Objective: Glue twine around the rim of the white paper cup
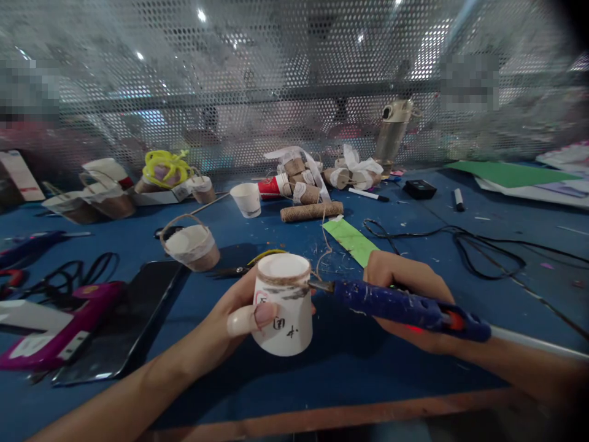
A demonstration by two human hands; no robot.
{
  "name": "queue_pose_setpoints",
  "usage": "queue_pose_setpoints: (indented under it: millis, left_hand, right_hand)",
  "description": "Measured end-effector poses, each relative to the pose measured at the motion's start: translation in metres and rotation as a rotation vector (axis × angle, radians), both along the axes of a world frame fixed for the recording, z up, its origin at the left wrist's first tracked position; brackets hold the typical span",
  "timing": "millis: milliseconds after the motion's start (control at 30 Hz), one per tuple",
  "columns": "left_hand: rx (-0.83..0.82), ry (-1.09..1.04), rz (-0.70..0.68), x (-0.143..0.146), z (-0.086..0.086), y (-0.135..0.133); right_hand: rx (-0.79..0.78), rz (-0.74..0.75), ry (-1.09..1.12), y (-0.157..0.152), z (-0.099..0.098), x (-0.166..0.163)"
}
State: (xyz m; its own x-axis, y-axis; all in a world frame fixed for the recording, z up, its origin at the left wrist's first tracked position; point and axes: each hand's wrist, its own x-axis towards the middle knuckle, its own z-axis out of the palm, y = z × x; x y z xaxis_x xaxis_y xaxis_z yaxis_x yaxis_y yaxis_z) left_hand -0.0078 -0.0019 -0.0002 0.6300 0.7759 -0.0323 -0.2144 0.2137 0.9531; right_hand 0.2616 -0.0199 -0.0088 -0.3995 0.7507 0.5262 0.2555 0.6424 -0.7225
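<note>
One paper cup (285, 319) at frame centre, gripped by the left hand (230, 325) with the thumb across its side. One twine band (281, 279) circles the cup near the rim. Right hand (405, 288) is closed around one blue glue gun (405, 309) at 3 o'clock, nozzle touching the band.

Counts from the held cup:
- one handled cup (193, 245) at 10 o'clock
- one plain cup (246, 199) at 12
- one twine spool (311, 211) just past 12
- one green strip (352, 240) at 1
- two markers (368, 194) (459, 199) at 1–2
- wrapped cups behind the spool, possibly five; blurred

Surface is a blue table (483, 294), littered. A perforated metal screen (276, 92) stands behind.
</note>
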Motion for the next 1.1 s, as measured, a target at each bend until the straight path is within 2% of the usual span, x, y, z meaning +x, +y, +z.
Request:
queue_pose_setpoints:
  millis: [233,367,567,833,1100]
  left_hand:
    - [0.1,0.063,0.095,0.001,-0.002,0.0]
    - [0.15,0.114,0.097,-0.003,-0.005,0.0]
    - [0.211,0.313,0.109,-0.007,-0.005,0.002]
    - [0.226,0.223,0.127,-0.014,-0.017,0.004]
    - [0.21,0.245,0.103,-0.006,-0.003,0.002]
  right_hand:
    - [0.01,-0.108,-0.078,-0.004,0.007,-0.001]
    - [0.043,-0.131,-0.089,-0.004,0.007,-0.002]
    - [0.088,-0.108,-0.117,-0.005,0.006,-0.003]
    - [0.087,-0.14,-0.124,-0.004,0.006,-0.002]
    - [0.07,-0.172,-0.139,-0.005,0.008,-0.002]
